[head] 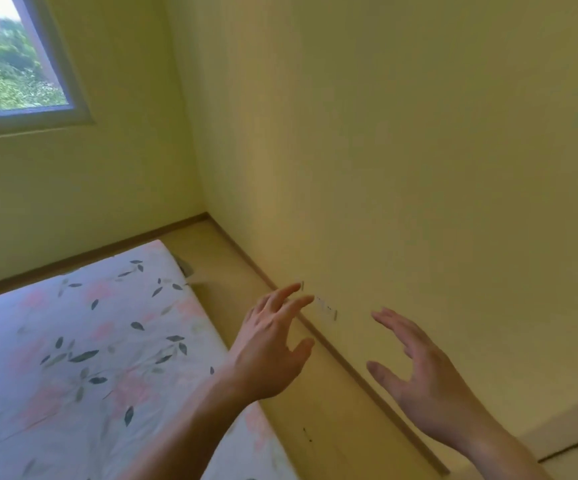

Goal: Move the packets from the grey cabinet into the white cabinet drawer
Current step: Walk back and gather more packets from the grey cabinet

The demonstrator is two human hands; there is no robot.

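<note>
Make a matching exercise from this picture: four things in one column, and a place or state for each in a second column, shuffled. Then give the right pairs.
Things
1. left hand
2. right hand
3. window
4. flowered mattress

Places or states
A. top left corner of the view, green trees outside
B. lower left, lying on the floor beside the wall
C. open and empty, fingers spread, nearer the mattress
D. open and empty, at the lower right, in front of the yellow wall

Pairs: 1-C, 2-D, 3-A, 4-B
</note>
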